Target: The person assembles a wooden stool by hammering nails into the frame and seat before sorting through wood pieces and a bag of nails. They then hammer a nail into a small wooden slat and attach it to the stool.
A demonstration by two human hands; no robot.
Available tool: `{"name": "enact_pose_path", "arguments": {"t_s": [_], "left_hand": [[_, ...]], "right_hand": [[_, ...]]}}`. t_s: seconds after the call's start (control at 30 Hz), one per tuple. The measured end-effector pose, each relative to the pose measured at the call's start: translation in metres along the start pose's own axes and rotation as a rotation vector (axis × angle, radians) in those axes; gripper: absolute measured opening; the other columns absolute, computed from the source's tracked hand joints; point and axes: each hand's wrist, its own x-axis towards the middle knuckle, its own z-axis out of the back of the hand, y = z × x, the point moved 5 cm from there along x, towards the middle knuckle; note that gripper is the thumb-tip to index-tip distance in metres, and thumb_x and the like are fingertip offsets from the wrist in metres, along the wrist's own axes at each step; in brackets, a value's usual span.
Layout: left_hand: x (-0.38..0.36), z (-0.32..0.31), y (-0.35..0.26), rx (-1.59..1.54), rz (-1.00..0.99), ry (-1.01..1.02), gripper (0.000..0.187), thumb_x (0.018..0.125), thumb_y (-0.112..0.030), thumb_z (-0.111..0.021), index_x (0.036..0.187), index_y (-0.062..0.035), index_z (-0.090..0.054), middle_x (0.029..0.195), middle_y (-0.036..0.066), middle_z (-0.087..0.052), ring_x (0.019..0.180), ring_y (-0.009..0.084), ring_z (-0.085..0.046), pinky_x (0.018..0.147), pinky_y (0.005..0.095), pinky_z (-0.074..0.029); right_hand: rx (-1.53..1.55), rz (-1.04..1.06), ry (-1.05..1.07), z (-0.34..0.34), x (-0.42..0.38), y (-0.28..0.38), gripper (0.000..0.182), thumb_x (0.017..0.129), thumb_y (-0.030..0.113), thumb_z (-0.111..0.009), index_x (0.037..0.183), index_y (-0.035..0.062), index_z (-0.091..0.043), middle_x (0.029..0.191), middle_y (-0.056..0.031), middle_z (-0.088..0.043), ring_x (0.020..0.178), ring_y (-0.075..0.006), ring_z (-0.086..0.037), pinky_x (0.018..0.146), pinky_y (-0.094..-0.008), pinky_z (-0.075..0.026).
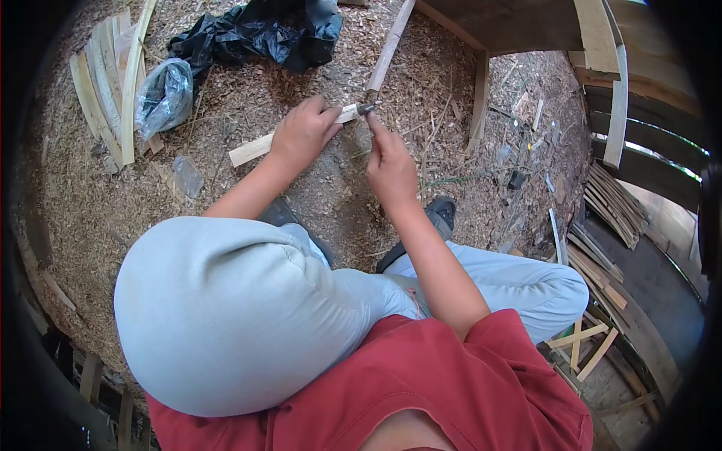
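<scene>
My left hand (304, 134) is closed around a pale wooden strip (252, 150) that slants up to the right over the wood chips. A small dark metal tool (365, 110) sits at the strip's right end; its kind is not clear. My right hand (392, 169) has its fingers curled, with the index finger reaching to the metal tool. Most of what lies inside the right palm is hidden. Just above the tool, another wooden piece (391, 46) runs toward the top edge.
Wood chips (226, 90) cover the ground. Black plastic (263, 34) and a clear plastic bag (164, 95) lie at the upper left beside long wooden strips (98, 86). A wooden frame (481, 98) stands at the upper right. More slats (613, 203) are stacked at the right. My shoe (441, 216) is below my right hand.
</scene>
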Motion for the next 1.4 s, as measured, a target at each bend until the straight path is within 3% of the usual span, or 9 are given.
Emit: {"name": "enact_pose_path", "arguments": {"t_s": [0.13, 0.3, 0.5, 0.57, 0.9, 1.1, 1.2, 1.33, 1.4], "left_hand": [[-0.002, 0.0, -0.001, 0.007, 0.007, 0.014, 0.029, 0.093, -0.019, -0.081, 0.119, -0.0074, -0.078, 0.097, 0.013, -0.063, 0.093, 0.0351, -0.068, 0.078, 0.0478, -0.056], [-0.001, -0.001, -0.001, 0.001, 0.009, 0.024, 0.028, 0.091, -0.018, -0.081, 0.116, -0.007, -0.077, 0.099, 0.013, -0.063, 0.097, 0.0349, -0.068, 0.082, 0.0474, -0.057], [-0.003, 0.0, -0.001, 0.006, 0.022, 0.035, 0.029, 0.09, -0.018, -0.081, 0.117, -0.0069, -0.077, 0.099, 0.013, -0.063, 0.098, 0.0345, -0.068, 0.082, 0.0473, -0.057], [-0.001, -0.001, -0.001, 0.003, 0.015, 0.024, 0.029, 0.09, -0.018, -0.081, 0.117, -0.0069, -0.077, 0.099, 0.013, -0.063, 0.098, 0.0344, -0.068, 0.082, 0.0473, -0.057], [0.0, 0.0, -0.001, -0.013, -0.014, -0.009, 0.029, 0.092, -0.018, -0.081, 0.119, -0.0072, -0.077, 0.096, 0.013, -0.063, 0.092, 0.0355, -0.068, 0.077, 0.0485, -0.056], [-0.001, 0.0, 0.0, -0.011, -0.018, -0.003, 0.029, 0.092, -0.017, -0.081, 0.119, -0.0068, -0.077, 0.096, 0.013, -0.063, 0.092, 0.0354, -0.068, 0.077, 0.0484, -0.056], [0.0, 0.001, -0.002, 0.005, -0.018, 0.005, 0.03, 0.091, -0.017, -0.081, 0.118, -0.0064, -0.076, 0.097, 0.013, -0.062, 0.095, 0.035, -0.067, 0.08, 0.0478, -0.056], [-0.002, 0.004, -0.006, 0.043, -0.054, -0.001, 0.022, 0.095, -0.019, -0.077, 0.113, -0.0065, -0.075, 0.099, 0.014, -0.065, 0.094, 0.0369, -0.07, 0.08, 0.0498, -0.057], [-0.005, 0.001, -0.003, 0.026, 0.049, 0.046, 0.017, 0.1, -0.019, -0.073, 0.11, -0.0056, -0.073, 0.097, 0.015, -0.066, 0.089, 0.0392, -0.07, 0.077, 0.0517, -0.056]], "right_hand": [[0.13, 0.092, -0.169, 0.021, 0.002, 0.015, 0.051, 0.103, 0.002, -0.063, 0.151, 0.0202, -0.062, 0.097, -0.0159, -0.064, 0.083, -0.0387, -0.067, 0.073, -0.0505, -0.054], [0.013, 0.075, -0.031, -0.015, -0.007, -0.006, 0.063, 0.099, -0.001, -0.062, 0.157, 0.0239, -0.058, 0.1, -0.0137, -0.064, 0.083, -0.0394, -0.069, 0.07, -0.0522, -0.056], [0.253, 0.121, -0.295, 0.01, -0.004, 0.001, 0.059, 0.101, 0.003, -0.061, 0.156, 0.0247, -0.058, 0.1, -0.0153, -0.065, 0.088, -0.0404, -0.07, 0.074, -0.0529, -0.057], [0.043, 0.079, -0.024, -0.019, -0.011, -0.015, 0.063, 0.1, -0.001, -0.061, 0.159, 0.0224, -0.055, 0.098, -0.0165, -0.064, 0.085, -0.0408, -0.068, 0.071, -0.0527, -0.054], [0.092, 0.041, -0.02, -0.02, -0.007, -0.014, 0.06, 0.101, 0.003, -0.062, 0.157, 0.0242, -0.056, 0.099, -0.0162, -0.064, 0.084, -0.0411, -0.069, 0.071, -0.0534, -0.056], [0.167, 0.078, -0.197, -0.007, -0.013, -0.006, 0.058, 0.102, 0.006, -0.062, 0.156, 0.0272, -0.057, 0.101, -0.014, -0.067, 0.087, -0.0401, -0.07, 0.074, -0.0522, -0.058], [0.055, 0.058, -0.033, -0.022, -0.01, -0.009, 0.057, 0.102, 0.005, -0.061, 0.156, 0.0237, -0.056, 0.099, -0.0146, -0.067, 0.087, -0.0398, -0.07, 0.074, -0.0515, -0.057], [0.27, -0.077, -0.173, -0.004, -0.001, -0.008, 0.049, 0.107, 0.005, -0.057, 0.154, 0.019, -0.057, 0.137, -0.0206, -0.071, 0.116, -0.0447, -0.071, 0.092, -0.0499, -0.058], [0.288, -0.116, -0.176, 0.005, 0.006, -0.008, 0.049, 0.107, 0.005, -0.056, 0.154, 0.0185, -0.057, 0.135, -0.0208, -0.072, 0.116, -0.0449, -0.072, 0.092, -0.0501, -0.058]]}}
